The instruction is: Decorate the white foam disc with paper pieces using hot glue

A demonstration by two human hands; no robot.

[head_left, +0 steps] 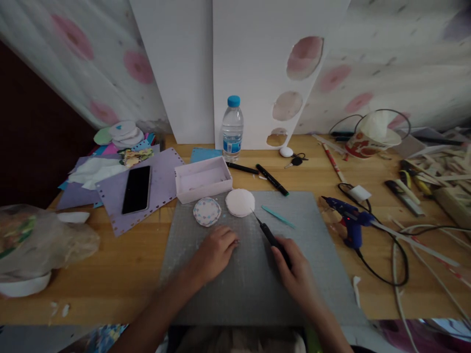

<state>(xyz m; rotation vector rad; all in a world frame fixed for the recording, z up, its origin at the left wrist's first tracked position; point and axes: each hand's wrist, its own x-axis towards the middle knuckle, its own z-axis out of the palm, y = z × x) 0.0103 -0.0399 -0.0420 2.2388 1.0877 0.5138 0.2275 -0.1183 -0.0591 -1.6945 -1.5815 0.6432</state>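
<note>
My right hand (298, 269) is wrapped round a black-handled cutting tool (271, 235) with a thin, pointed metal blade. The blade's tip is at the right edge of a white foam disc (240, 202); whether it touches cannot be told. My left hand (219, 247) rests over the grey cutting mat (253, 294) with curled fingers, just below a patterned round piece (207, 212) with a scalloped edge. Whatever its fingertips may hold is hidden. To the right of the foam disc lies a thin teal stick (278, 216).
Behind the mat are an open white box (203, 179), a water bottle (232, 128) and black markers (272, 179). A blue glue gun (349, 220) with cables lies right. A phone (137, 189) rests on purple paper (165, 171). White boards (246, 59), one with round holes, lean behind.
</note>
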